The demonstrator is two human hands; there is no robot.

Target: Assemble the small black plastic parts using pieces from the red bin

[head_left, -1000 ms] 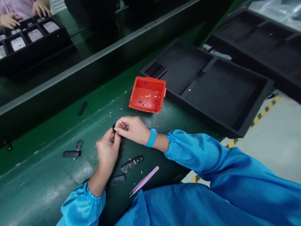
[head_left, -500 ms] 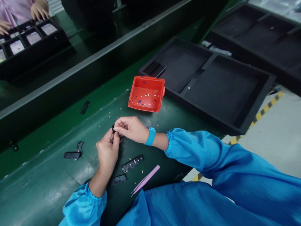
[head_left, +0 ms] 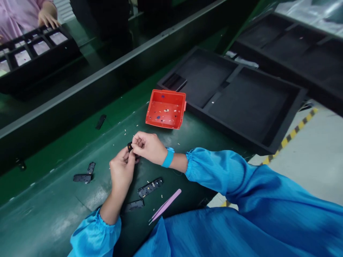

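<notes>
Our left hand [head_left: 122,171] and right hand [head_left: 148,146] meet over the green table [head_left: 53,210], fingertips of both pinched on a small black part [head_left: 130,146] held just above the surface. Near us, just right of the left wrist, lie two black strips [head_left: 150,186] and pink tweezers [head_left: 164,206]. Farther left lie two more black pieces [head_left: 83,175]. Just beyond the hands sits a red bin [head_left: 166,109], with a black foam tray [head_left: 233,96] to its right.

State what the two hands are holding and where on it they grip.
A small black part is pinched between the fingertips of the left hand and the right hand, which meet around its edges. Most of it is hidden, so the exact grip cannot be told.
</notes>
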